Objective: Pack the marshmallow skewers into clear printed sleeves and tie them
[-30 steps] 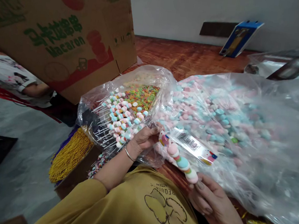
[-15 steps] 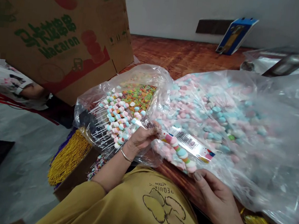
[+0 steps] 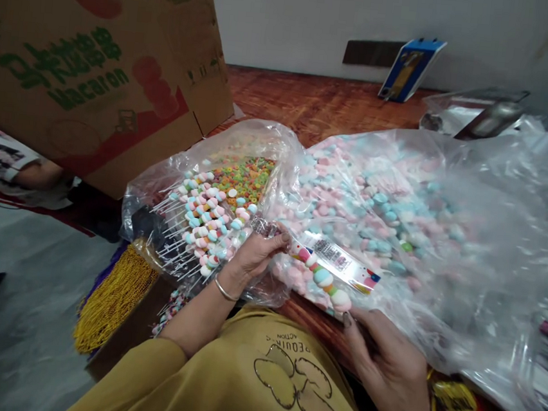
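Observation:
A skewer of pastel marshmallows and colored rings [image 3: 322, 278] lies slantwise between my hands, beside a printed clear wrapper [image 3: 341, 260]. My left hand [image 3: 262, 253], with a bangle on its wrist, is closed on the upper-left end of the skewer and wrapper. The thumb and fingers of my right hand [image 3: 381, 348] pinch around the lower-right end, by the last marshmallow. Left of my left hand, a pile of finished skewers [image 3: 209, 225] rests on a clear bag of colored rings [image 3: 252, 174]. Behind the wrapper spreads a big clear bag of marshmallows [image 3: 376, 202].
A large cardboard box [image 3: 156, 123] stands at the left, a person's arm [image 3: 39, 173] behind it. Golden bead strings [image 3: 119, 300] hang below. A blue device [image 3: 410, 70] and a metal bottle [image 3: 493, 120] are at the back of the wooden table [image 3: 308, 99].
The view has shifted slightly to the right, so things appear further left. Both hands keep their hold on the skewer, almost unchanged.

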`<state>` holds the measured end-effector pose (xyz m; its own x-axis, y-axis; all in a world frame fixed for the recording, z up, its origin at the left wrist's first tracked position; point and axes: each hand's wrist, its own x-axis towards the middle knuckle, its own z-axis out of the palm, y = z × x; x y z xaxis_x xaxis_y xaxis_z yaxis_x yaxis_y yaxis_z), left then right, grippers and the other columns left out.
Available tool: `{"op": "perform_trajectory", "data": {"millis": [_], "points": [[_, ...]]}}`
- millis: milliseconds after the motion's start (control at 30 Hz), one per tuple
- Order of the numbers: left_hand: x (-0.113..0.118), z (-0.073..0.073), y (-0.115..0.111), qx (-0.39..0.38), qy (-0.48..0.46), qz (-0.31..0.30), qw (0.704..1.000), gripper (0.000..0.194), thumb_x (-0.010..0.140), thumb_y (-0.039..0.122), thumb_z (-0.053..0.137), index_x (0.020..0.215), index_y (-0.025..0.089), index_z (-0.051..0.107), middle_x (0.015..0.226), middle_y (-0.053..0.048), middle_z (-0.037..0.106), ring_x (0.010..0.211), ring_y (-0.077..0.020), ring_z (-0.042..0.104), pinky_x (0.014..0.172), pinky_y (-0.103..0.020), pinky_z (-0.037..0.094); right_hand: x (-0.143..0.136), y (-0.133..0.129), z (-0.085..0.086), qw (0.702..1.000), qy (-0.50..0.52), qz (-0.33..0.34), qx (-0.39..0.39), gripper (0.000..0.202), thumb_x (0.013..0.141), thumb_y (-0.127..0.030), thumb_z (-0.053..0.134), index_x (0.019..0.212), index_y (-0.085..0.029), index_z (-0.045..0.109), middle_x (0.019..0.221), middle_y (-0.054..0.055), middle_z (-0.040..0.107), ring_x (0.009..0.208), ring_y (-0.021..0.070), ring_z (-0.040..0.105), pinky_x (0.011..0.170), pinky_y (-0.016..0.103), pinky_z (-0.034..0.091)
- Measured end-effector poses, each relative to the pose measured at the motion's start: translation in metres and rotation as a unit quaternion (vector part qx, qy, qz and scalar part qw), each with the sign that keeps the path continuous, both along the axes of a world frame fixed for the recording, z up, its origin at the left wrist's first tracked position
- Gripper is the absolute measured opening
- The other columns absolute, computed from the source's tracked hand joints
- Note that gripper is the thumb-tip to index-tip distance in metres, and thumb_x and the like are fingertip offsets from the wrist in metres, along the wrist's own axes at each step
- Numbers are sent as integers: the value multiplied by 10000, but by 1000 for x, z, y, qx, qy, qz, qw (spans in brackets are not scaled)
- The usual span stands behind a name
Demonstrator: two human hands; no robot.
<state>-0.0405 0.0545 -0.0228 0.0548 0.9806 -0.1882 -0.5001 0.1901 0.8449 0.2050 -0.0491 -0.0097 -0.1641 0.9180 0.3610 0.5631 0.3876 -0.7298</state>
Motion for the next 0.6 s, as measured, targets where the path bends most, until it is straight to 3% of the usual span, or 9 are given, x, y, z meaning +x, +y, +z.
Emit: {"op": "perform_trajectory", "data": {"millis": [133,200,267,367,400,433,467,500,600], "points": [[9,5,1,24,-42,-29,998,332,650,351,938,772,146,707,812,-47,728,801,-165,675,797,-288,513,-1,-1,-5,989,95,0,-117,180,929,-330,647,995,-208,762,924,45,785,793,189,722,711,255,565],[18,8,0,9,-90,-33,995,321,661,337,932,802,161,704,848,-47,742,832,-190,695,839,-336,530,-7,-2,-9,957,184,-11,-222,216,919,-399,673,949,-204,760,811,28,737,716,167,671,645,243,542],[29,10,-2,-18,-138,-14,990,317,661,309,933,803,168,687,829,-28,734,807,-185,694,852,-360,539,-17,-4,-13,883,326,-8,-337,290,906,-479,690,902,-193,732,602,-30,561,511,103,496,482,210,436],[46,13,-2,-51,-196,29,979,325,655,250,934,810,173,659,763,14,689,733,-139,661,855,-345,541,-34,-5,-18,727,503,31,-466,347,880,-526,717,889,-180,694,543,-120,265,419,37,156,384,174,233],[51,14,-2,-56,-210,38,975,327,663,240,929,838,176,660,749,26,671,711,-123,646,853,-334,539,-39,-6,-20,696,529,42,-484,347,868,-521,732,894,-178,688,557,-128,231,426,31,117,383,171,215],[55,14,-2,-60,-220,42,973,332,671,233,923,874,179,665,741,35,656,693,-110,633,848,-324,538,-43,-6,-22,684,540,46,-488,346,859,-517,743,904,-180,684,562,-133,216,428,31,105,382,172,213],[59,15,-2,-64,-224,44,971,344,680,234,917,914,181,670,740,40,644,679,-102,623,840,-316,537,-45,-7,-24,694,538,40,-477,349,859,-523,740,918,-185,680,556,-135,208,422,35,110,380,175,216],[62,15,-1,-68,-224,43,971,360,688,240,913,949,181,673,743,40,639,669,-98,617,828,-310,537,-47,-7,-26,725,520,27,-451,351,869,-533,724,932,-191,677,542,-131,224,413,43,141,382,182,234],[69,15,-1,-79,-208,47,974,402,678,262,917,982,183,666,742,39,629,655,-101,614,767,-291,532,-44,-7,-31,895,338,-38,-289,300,940,-491,640,978,-199,693,600,-47,516,488,99,432,497,229,405]]}}
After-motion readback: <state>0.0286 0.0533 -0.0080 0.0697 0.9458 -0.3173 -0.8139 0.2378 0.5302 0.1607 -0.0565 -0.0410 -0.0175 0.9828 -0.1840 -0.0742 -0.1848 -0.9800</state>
